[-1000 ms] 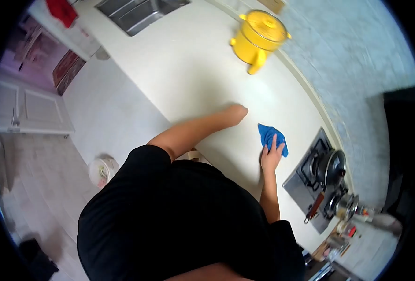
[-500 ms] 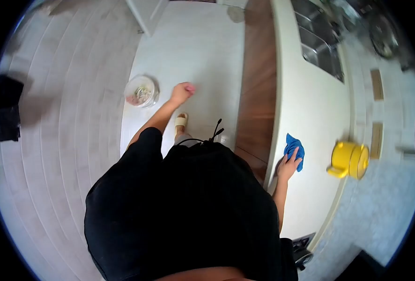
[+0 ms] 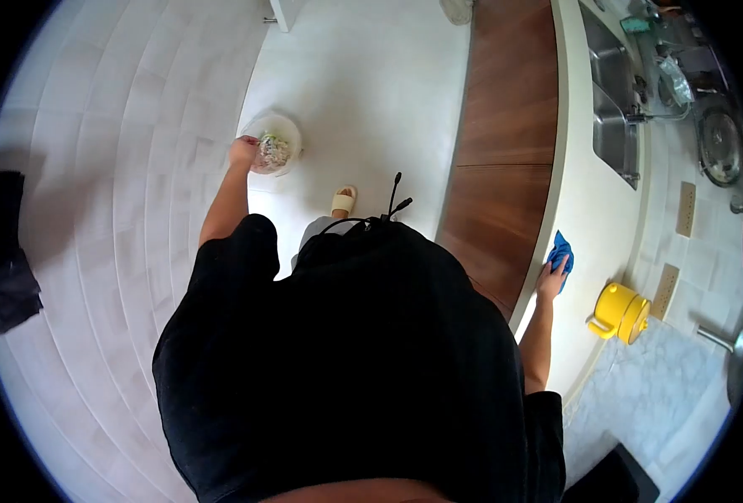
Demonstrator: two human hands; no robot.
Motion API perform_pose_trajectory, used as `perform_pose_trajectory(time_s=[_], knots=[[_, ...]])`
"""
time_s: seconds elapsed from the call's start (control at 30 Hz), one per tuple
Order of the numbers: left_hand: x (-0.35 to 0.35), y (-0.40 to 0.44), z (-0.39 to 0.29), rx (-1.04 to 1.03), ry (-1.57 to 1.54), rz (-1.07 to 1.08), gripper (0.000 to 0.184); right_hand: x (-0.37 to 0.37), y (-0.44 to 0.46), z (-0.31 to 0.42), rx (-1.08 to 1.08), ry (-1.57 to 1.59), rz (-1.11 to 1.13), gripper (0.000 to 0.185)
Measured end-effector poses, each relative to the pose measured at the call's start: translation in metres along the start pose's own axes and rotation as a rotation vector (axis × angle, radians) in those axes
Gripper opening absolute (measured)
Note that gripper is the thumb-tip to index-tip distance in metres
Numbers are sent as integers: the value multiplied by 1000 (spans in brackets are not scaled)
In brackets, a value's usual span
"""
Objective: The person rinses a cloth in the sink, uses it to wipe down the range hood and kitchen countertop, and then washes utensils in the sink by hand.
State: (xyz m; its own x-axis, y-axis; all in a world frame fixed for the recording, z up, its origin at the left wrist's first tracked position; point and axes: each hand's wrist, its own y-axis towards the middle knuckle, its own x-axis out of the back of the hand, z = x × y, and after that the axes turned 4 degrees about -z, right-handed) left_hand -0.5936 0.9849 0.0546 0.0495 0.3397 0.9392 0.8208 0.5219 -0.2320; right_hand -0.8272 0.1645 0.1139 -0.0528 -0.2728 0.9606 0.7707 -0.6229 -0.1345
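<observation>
Stretches the left arm (image 3: 226, 203) out and down over the floor (image 3: 363, 101), with the left grip (image 3: 242, 151) curled at the rim of a pale bucket (image 3: 290, 127), and reaches the right arm (image 3: 537, 339) forward, laying the right grip (image 3: 549, 282) part-open over a blue cloth (image 3: 562, 250) near the edge of the surface (image 3: 594, 218). Bunches the cloth into wrinkles, beside a view of pale, green-flecked scraps (image 3: 272, 151) within the bucket. Cannot tell, with fingertips too small or hidden, about any hold on the bucket or firm pinch on the partly covered cloth.

Black short-sleeved top (image 3: 346, 360) worn; dark cords (image 3: 402, 204) with thicker tips seen at its 12 o'clock edge. Light grey legwear (image 3: 315, 234) partly shown towards 11 o'clock, cream slipper (image 3: 343, 201) worn.
</observation>
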Motion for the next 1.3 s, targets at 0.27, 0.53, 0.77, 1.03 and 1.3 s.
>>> perform_pose_trajectory(time_s=[0.27,0.53,0.77,1.03,1.3], knots=[[51,3,103,10,172,64,18,12,-152,17,-113,23,-5,64],[-2,56,163,-124,200,24,24,9,-146,15,-90,65,-7,63],[-78,26,162,-201,59,252,61,9,-144,-7,-123,37,-148,65],[-136,-18,18,-251,-249,486,43,-1,-153,-8,-217,-25,-129,60],[-141,-102,-195,-542,-324,596,34,9,-139,-16,-205,43,-223,57]])
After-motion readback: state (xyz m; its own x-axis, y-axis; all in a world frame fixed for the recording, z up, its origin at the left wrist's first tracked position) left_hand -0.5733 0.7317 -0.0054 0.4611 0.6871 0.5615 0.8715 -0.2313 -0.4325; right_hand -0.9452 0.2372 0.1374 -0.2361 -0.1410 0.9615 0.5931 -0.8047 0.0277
